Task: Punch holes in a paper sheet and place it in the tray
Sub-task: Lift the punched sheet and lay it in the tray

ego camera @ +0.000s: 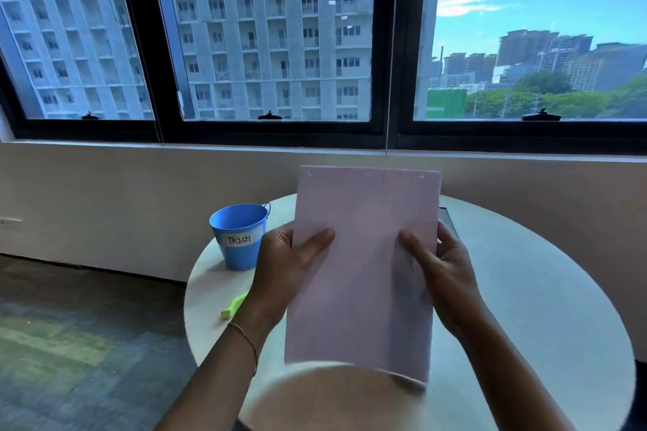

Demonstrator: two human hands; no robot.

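My left grip [280, 262] and right grip [444, 266] pinch the pink sheet [364, 273] upright above the desk [546, 290]; three holes line its top edge.

Above the round tabletop [525, 290] a paper sheet [364, 266] is held upright between the left hand [283, 266] and right hand [444, 273], with a bucket [238, 238] standing at the far left and a small marker-like object [234, 306] lying nearer, left of the wrist.
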